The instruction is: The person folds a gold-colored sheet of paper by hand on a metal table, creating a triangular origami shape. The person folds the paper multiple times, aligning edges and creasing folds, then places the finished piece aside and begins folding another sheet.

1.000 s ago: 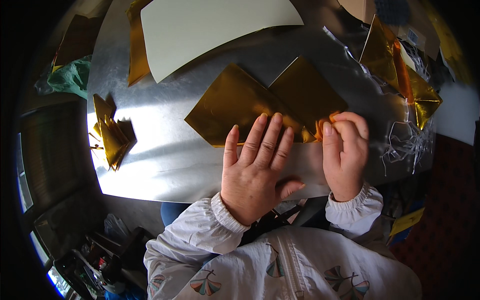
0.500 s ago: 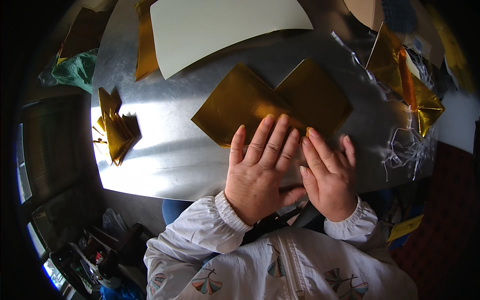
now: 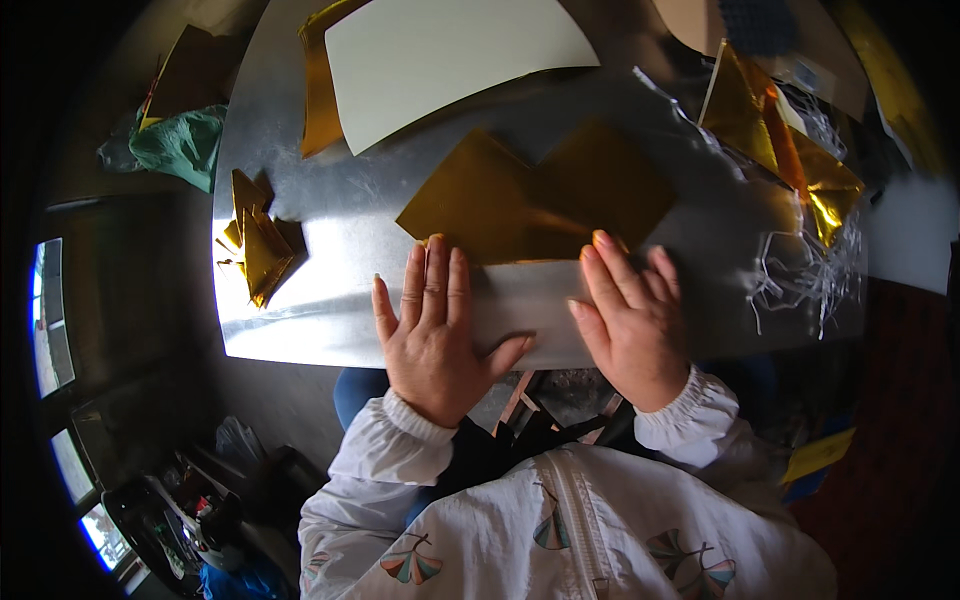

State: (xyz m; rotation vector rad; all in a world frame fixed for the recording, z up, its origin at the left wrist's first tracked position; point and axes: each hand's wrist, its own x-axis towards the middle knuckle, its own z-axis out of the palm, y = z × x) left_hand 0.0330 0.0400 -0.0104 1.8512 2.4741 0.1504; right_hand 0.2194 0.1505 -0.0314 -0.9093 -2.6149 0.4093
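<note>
A sheet of gold foil paper (image 3: 500, 195) lies folded on the metal table (image 3: 370, 310), its two peaks pointing away from me and a straight fold along its near edge. My left hand (image 3: 432, 335) is flat with the fingers stretched out, fingertips at the left end of that near edge. At the right end, my right hand (image 3: 632, 325) lies with its fingers extended, the fingertips touching the edge. Neither hand grips anything. Between the hands, bare metal shows below the fold.
Folded gold paper pieces (image 3: 262, 245) stand at the left. A white sheet (image 3: 460, 65) lies on gold sheets (image 3: 320, 90) at the far side. More folded gold paper (image 3: 745, 115) and a tangle of clear plastic strips (image 3: 810, 275) are at the right. A green plastic bag (image 3: 180, 142) sits beyond the left edge.
My left hand has slid left along the near edge, away from my right hand. That edge now shows as a straight fold. The whole view has shifted slightly.
</note>
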